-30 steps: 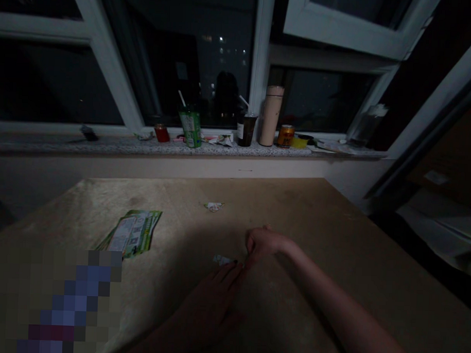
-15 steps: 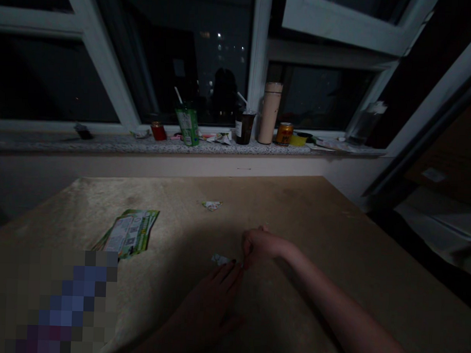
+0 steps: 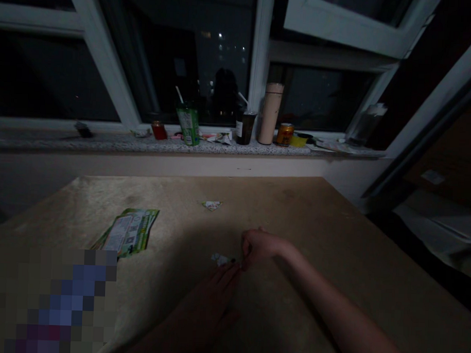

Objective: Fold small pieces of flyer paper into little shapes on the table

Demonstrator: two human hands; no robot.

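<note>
A small printed scrap of paper or wrapper (image 3: 219, 259) lies on the table, partly under the fingertips of my left hand (image 3: 212, 294). That hand rests flat with its fingers stretched forward. Close beside its fingertips, my right hand (image 3: 259, 246) is closed, thumb and fingers pinched together low over the tabletop. A tiny pale edge shows at the pinch, but the dim light hides what it belongs to. Farther off lies a small folded triangle of printed paper (image 3: 212, 205), touched by neither hand.
Green printed packets (image 3: 131, 232) lie to the left on the brown table (image 3: 289, 199). A windowsill (image 3: 217, 148) behind holds a green cup (image 3: 189, 124), a dark cup (image 3: 245, 128), a pink flask (image 3: 270, 115), an orange can (image 3: 285, 134) and a red jar (image 3: 159, 130). The lower left is blurred out.
My left hand has drawn back slightly toward me, so a little more of the paper scrap shows. The right hand stays almost in place.
</note>
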